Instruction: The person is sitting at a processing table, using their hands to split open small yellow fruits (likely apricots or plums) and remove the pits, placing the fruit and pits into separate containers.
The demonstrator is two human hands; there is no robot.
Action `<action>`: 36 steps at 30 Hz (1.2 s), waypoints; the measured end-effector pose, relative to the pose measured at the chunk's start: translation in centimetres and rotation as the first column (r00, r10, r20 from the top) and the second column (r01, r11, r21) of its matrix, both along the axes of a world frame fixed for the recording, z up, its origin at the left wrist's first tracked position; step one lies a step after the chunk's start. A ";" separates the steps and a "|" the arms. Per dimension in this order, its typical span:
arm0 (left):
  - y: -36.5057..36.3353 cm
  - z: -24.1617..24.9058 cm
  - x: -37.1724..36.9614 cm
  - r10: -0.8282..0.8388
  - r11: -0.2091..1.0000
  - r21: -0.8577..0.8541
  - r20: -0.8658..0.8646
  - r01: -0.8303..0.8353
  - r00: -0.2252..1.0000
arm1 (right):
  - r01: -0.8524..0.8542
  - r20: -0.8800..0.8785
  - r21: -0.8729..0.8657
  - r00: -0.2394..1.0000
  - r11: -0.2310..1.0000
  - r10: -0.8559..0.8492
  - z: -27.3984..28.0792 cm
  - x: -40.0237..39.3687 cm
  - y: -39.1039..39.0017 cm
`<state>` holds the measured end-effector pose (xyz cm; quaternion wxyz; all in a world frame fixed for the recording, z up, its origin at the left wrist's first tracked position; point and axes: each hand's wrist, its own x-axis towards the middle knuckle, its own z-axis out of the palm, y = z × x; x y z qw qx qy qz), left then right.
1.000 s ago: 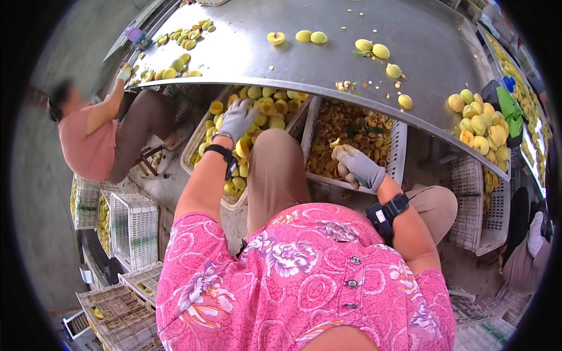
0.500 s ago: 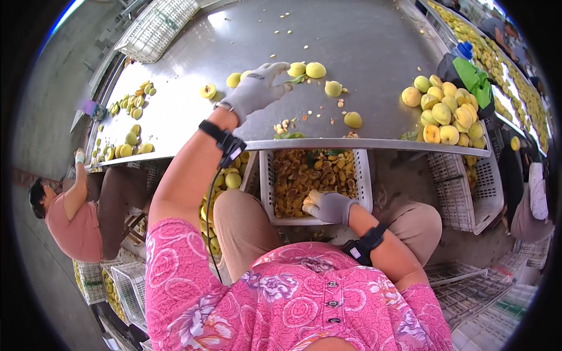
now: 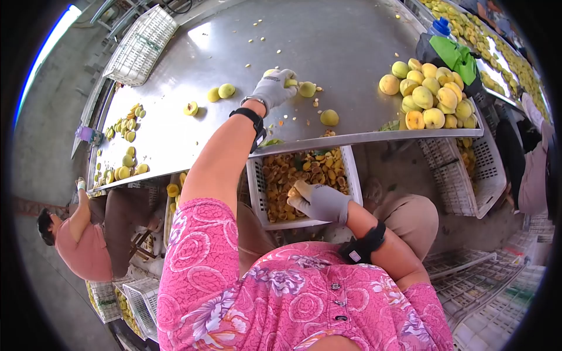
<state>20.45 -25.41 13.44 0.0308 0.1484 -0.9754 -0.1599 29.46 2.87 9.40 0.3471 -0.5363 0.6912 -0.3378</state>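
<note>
As I watch remotely, the left hand (image 3: 273, 90) has its fingers clamped on a green fruit (image 3: 290, 83) at the metal table (image 3: 328, 35).
Right hand (image 3: 325, 203): curled above the crate (image 3: 255, 188) of fruit pieces (image 3: 328, 168), grip unclear.

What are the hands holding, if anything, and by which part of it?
The left hand holds a yellow-green fruit by its sides, between fingers and thumb. Whether the right hand holds anything cannot be told.

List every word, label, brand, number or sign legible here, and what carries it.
No text is legible.
Right glove: dark print, too blurred to read.
Left wristband and right wristband: small pale labels, too small to read.
</note>
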 end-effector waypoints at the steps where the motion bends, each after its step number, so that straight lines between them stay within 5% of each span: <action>1: 0.2 0.4 0.9 0.117 0.931 0.355 -0.068 -0.086 0.991 | 0.035 -0.017 -0.045 0.999 0.998 -0.036 0.9 -0.1 -0.1; 2: 0.2 0.4 1.8 0.158 0.808 0.589 -0.199 -0.011 0.967 | 0.055 0.015 -0.041 0.998 0.998 -0.054 1.5 -0.3 -0.3; 3: 0.1 0.3 2.8 0.162 0.814 0.581 -0.199 -0.017 0.966 | 0.048 0.017 -0.050 0.999 0.998 -0.048 1.6 -0.5 -0.5; 5: 1.4 0.5 6.3 0.400 0.204 0.963 -0.248 0.177 0.882 | 0.179 0.206 -0.209 0.969 0.961 -0.135 1.6 -0.7 -0.7; 7: 2.7 0.0 9.1 0.479 -0.022 0.959 -0.238 0.282 0.845 | 0.283 0.430 -0.099 0.877 0.954 -0.215 3.1 -0.6 -0.9; 9: 5.4 0.3 11.8 0.555 -0.089 0.933 -0.245 0.349 0.795 | 0.318 0.624 -0.053 0.751 0.947 -0.217 4.5 -0.6 -1.1; 13: 8.4 -0.6 15.1 0.570 -0.112 0.907 -0.276 0.406 0.774 | 0.353 0.651 -0.105 0.731 0.930 -0.204 5.7 0.3 -1.7; 15: 10.3 -0.2 16.1 0.599 0.020 0.928 -0.309 0.372 0.739 | 0.357 0.607 -0.106 0.763 0.928 -0.224 5.8 0.7 -1.9; 19: 11.4 -1.0 17.3 0.534 0.080 0.901 -0.400 0.427 0.745 | 0.362 0.551 -0.095 0.795 0.927 -0.254 6.4 1.3 -1.8; 23: 12.5 -0.6 17.9 0.588 -0.002 0.908 -0.337 0.418 0.735 | 0.345 0.542 -0.073 0.801 0.936 -0.253 6.5 1.6 -1.7; 25: 12.9 -0.9 18.2 0.492 0.308 0.859 -0.511 0.408 0.705 | 0.370 0.500 -0.143 0.827 0.918 -0.256 5.7 2.0 -2.2; 26: 13.1 -1.0 18.3 0.495 0.308 0.860 -0.510 0.406 0.704 | 0.368 0.501 -0.141 0.827 0.919 -0.254 5.3 2.2 -2.4; 28: 13.4 -1.2 18.2 0.602 0.045 0.866 -0.421 0.498 0.678 | 0.371 0.584 -0.182 0.786 0.911 -0.203 4.6 2.5 -2.7; 31: 14.2 -1.2 18.1 0.666 -0.079 0.809 -0.392 0.582 0.634 | 0.312 0.674 -0.091 0.718 0.946 -0.172 4.9 2.5 -2.3; 36: 13.6 -1.0 18.1 0.636 -0.099 0.848 -0.349 0.521 0.688 | 0.283 0.740 -0.053 0.655 0.958 -0.153 3.8 2.4 -2.7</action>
